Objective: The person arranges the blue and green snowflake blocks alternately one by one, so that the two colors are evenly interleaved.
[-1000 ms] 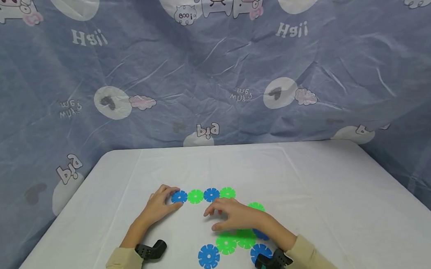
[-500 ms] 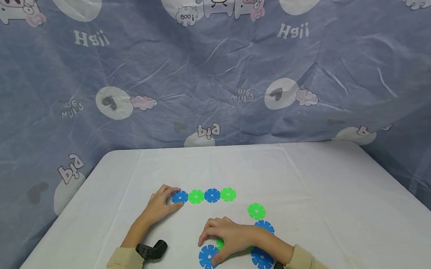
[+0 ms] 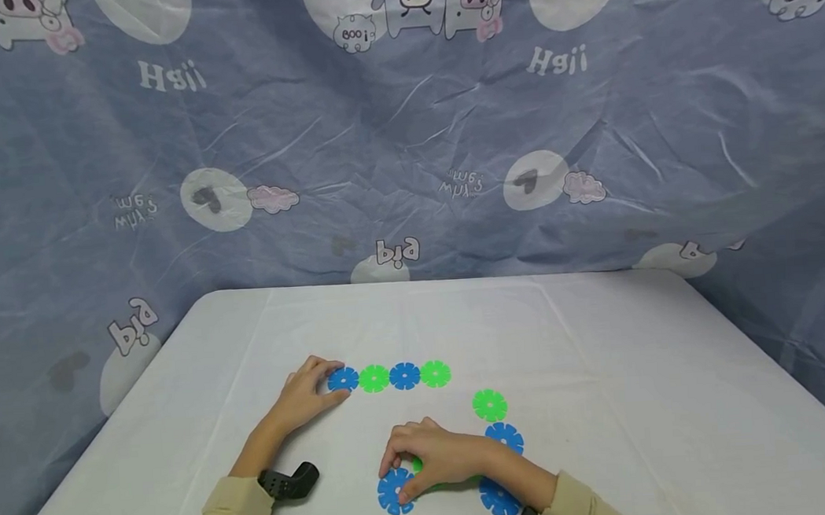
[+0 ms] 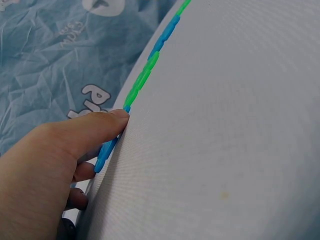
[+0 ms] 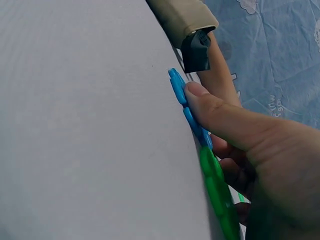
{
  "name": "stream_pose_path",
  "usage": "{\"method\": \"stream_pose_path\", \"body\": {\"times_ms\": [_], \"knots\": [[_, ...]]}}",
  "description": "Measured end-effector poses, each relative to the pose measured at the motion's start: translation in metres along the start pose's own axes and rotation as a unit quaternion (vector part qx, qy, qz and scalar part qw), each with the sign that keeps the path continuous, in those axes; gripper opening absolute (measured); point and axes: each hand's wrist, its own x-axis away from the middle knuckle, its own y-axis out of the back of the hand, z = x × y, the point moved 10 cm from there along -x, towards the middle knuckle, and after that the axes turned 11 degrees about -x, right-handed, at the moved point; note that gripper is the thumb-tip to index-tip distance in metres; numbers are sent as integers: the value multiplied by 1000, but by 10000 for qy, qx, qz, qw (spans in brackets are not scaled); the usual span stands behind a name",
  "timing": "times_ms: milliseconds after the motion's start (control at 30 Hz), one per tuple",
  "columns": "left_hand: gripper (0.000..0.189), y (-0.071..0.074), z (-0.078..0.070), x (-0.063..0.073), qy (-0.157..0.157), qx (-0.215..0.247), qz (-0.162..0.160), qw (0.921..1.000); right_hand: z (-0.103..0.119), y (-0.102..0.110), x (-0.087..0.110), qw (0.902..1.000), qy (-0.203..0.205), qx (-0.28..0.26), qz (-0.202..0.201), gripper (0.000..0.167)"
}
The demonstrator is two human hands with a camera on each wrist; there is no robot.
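At the left end of a four-colour-alternating row, my left hand (image 3: 303, 394) pinches a blue notched snowflake disc (image 3: 343, 379) between thumb and fingers. A green disc (image 3: 373, 379), another blue disc (image 3: 405, 376) and another green disc (image 3: 435, 374) continue that row to the right. Closer to me, my right hand (image 3: 442, 451) holds a separate blue snowflake disc (image 3: 392, 497) by its edges, thumb on the near side. In the right wrist view a green disc (image 5: 216, 187) lies right beside this blue one, under the palm.
Right of the right hand, a green disc (image 3: 489, 405) and two blue discs, one farther (image 3: 506, 434) and one nearer (image 3: 496, 498), lie partly behind the forearm. A white cloth covers the table (image 3: 641, 401); a printed blue curtain (image 3: 348, 135) hangs behind it.
My right hand has come down from near the row toward me and taken hold of the near blue disc. My left hand keeps its place on the row's end disc.
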Motion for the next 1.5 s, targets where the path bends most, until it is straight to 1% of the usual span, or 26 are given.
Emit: {"method": "stream_pose_path", "body": {"times_ms": [133, 267, 367, 467, 633, 933, 1033, 1100, 1200, 1267, 1367, 1500], "knots": [[49, 0, 1, 1, 0, 15, -8, 10000, 2, 0, 0, 9999, 63, 83, 96, 30], [49, 0, 1, -1, 63, 50, 28, 10000, 2, -1, 2, 9994, 59, 91, 331, 38], [49, -2, 1, -2, 63, 71, 47, 9999, 0, -2, 5, 9990, -20, 121, 436, 44], [49, -1, 1, -2, 38, 51, 24, 10000, 1, -2, 5, 9989, -63, 114, 449, 46], [49, 0, 1, -2, 32, 13, 14, 10000, 1, -2, 5, 9990, -111, -24, 440, 43], [49, 0, 0, -2, -2, -2, -15, 10000, 3, -1, 4, 9989, -88, -161, 429, 44], [49, 0, 1, -2, 1, 9, -16, 10000, 4, 0, 3, 9986, -111, -319, 403, 44], [49, 0, 1, -1, 3, 27, -20, 10000, 5, 0, 2, 9984, -32, -412, 395, 43], [50, 1, 0, -1, 30, 42, -20, 10000, 8, 1, 1, 9973, 88, -618, 381, 39], [50, 1, 0, 0, 41, 43, -10, 10000, 9, 4, 2, 9956, 126, -862, 342, 35], [49, 1, 0, 0, 72, 51, 26, 10000, 8, 13, 5, 9916, 30, -1280, 180, 31], [50, 1, 0, 0, 89, 65, 49, 9999, 5, 37, 11, 9840, -42, -1776, -158, 30]]}}
